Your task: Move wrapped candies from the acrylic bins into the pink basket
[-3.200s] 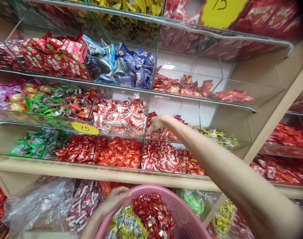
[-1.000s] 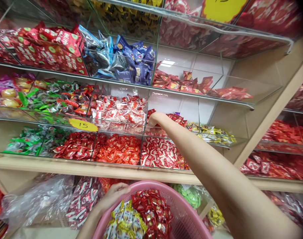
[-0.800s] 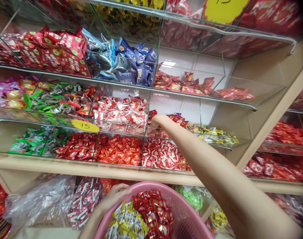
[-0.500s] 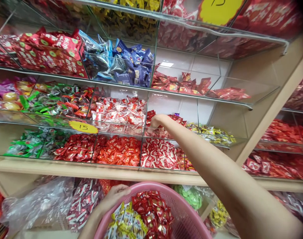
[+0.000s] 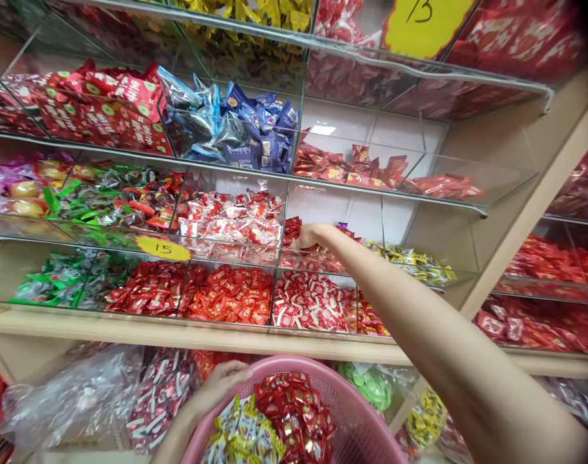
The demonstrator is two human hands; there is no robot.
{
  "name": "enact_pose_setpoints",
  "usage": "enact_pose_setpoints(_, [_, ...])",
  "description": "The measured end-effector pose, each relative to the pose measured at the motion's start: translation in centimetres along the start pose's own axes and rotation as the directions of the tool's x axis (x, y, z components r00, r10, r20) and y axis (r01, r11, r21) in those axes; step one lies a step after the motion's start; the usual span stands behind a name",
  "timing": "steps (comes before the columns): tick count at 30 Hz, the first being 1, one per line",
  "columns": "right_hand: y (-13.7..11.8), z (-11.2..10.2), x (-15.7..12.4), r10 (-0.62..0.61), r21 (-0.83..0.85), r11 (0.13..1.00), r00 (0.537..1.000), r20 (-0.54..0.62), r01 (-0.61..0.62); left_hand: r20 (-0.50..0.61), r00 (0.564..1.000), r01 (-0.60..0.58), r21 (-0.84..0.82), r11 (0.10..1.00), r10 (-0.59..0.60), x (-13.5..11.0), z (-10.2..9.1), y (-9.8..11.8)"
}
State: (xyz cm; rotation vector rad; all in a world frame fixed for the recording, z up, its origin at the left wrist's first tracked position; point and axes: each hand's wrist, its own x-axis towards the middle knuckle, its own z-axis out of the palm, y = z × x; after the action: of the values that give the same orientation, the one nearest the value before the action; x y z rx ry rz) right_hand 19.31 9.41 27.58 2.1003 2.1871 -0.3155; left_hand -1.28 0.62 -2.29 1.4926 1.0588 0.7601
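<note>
My right hand (image 5: 307,236) reaches into a clear acrylic bin on the middle shelf, fingers curled down among dark red wrapped candies (image 5: 294,229); what they grip is hidden. My left hand (image 5: 223,381) is wrapped over the rim of a pink plastic basket (image 5: 356,419) at the bottom of the view. The basket holds shiny red candy packets (image 5: 294,412) and yellow-and-white packets (image 5: 240,432).
Tiered clear bins hold wrapped sweets: red-and-white ones (image 5: 236,219), blue packets (image 5: 250,129), green ones (image 5: 62,283), yellow ones (image 5: 414,261). Yellow price tags (image 5: 162,248) are stuck on bin fronts. A wooden shelf edge (image 5: 178,335) runs below; plastic bags (image 5: 71,393) lie underneath.
My right hand has stayed in the same bin, shifting only slightly among the candies. The left hand keeps its hold on the basket rim. The view wobbles a little.
</note>
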Motion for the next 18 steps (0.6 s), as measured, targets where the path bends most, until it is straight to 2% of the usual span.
enact_pose_setpoints(3, [1.5,-0.3,-0.2,0.095,0.154,0.985,0.991,-0.090,-0.081,-0.006,1.000,-0.002,0.004,1.000,0.002,0.1,0.0,-0.1])
enact_pose_setpoints(7, [3.1,-0.4,0.0,0.177,0.421,0.904,0.960,-0.215,-0.073,-0.011,1.000,-0.004,-0.007,1.000,0.004,0.5,0.0,-0.6])
enact_pose_setpoints(9, [3.6,-0.2,0.3,0.158,0.449,0.893,0.955,-0.251,-0.030,-0.017,1.000,0.001,-0.020,1.000,-0.001,0.7,0.1,-0.7])
enact_pose_setpoints(12, [3.7,0.1,0.5,0.068,0.444,0.895,0.967,-0.245,0.049,-0.024,1.000,0.015,-0.032,0.999,-0.015,0.7,0.2,-0.6])
enact_pose_setpoints(18, [3.8,0.1,0.0,0.030,0.467,0.881,0.976,-0.215,0.076,-0.037,0.999,0.009,-0.034,0.999,-0.010,0.4,0.3,-0.2])
